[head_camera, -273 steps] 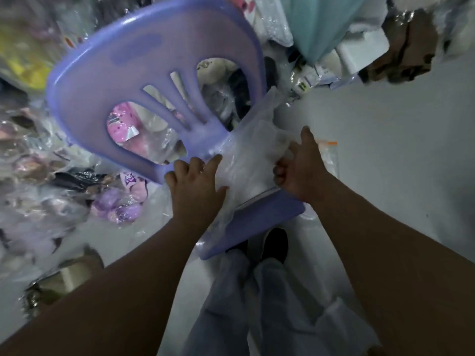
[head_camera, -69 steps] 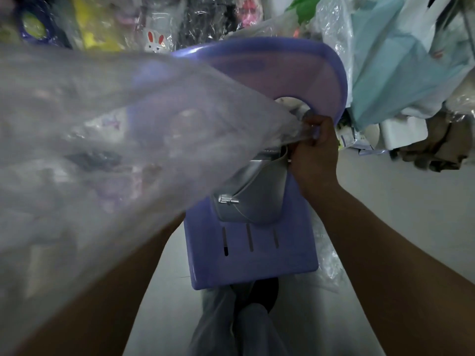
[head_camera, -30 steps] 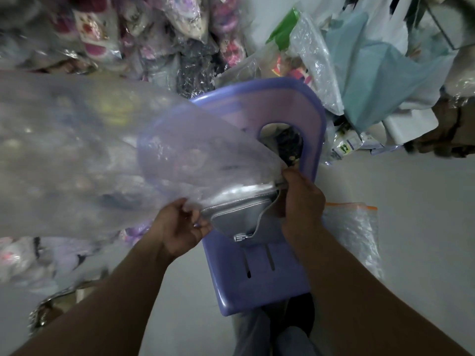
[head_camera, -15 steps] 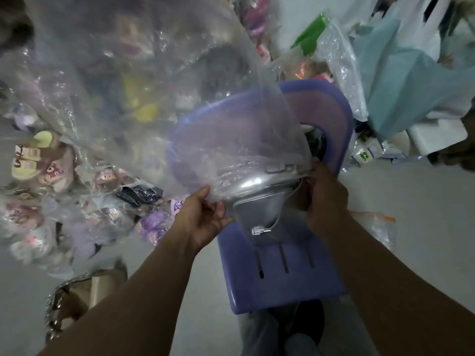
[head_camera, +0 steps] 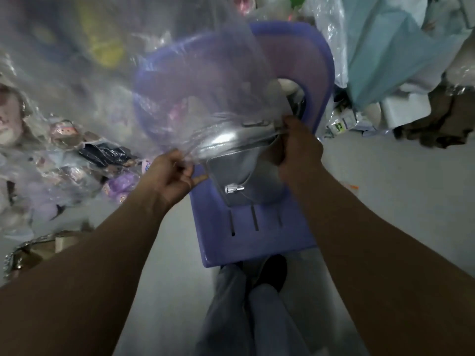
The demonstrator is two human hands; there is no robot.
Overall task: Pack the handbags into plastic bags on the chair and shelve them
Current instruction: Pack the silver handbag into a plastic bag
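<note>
A silver handbag (head_camera: 239, 173) with a metal clasp lies on the seat of a purple plastic chair (head_camera: 259, 235). A large clear plastic bag (head_camera: 144, 80) billows up and to the left, and its open mouth covers the far end of the handbag. My left hand (head_camera: 172, 176) pinches the bag's mouth edge at the handbag's left side. My right hand (head_camera: 298, 150) grips the opposite edge of the mouth at the handbag's right side. The near half of the handbag lies outside the bag.
Piles of bagged plush toys and goods (head_camera: 51, 160) fill the left and back. A gold chain-trimmed bag (head_camera: 30, 253) lies on the floor at lower left. Teal and white bags (head_camera: 390, 47) hang at upper right. My legs (head_camera: 257, 304) stand before the chair on grey floor.
The plastic bag's mouth has slid a little further over the far end of the silver handbag. Both hands keep hold of its edges and have shifted slightly.
</note>
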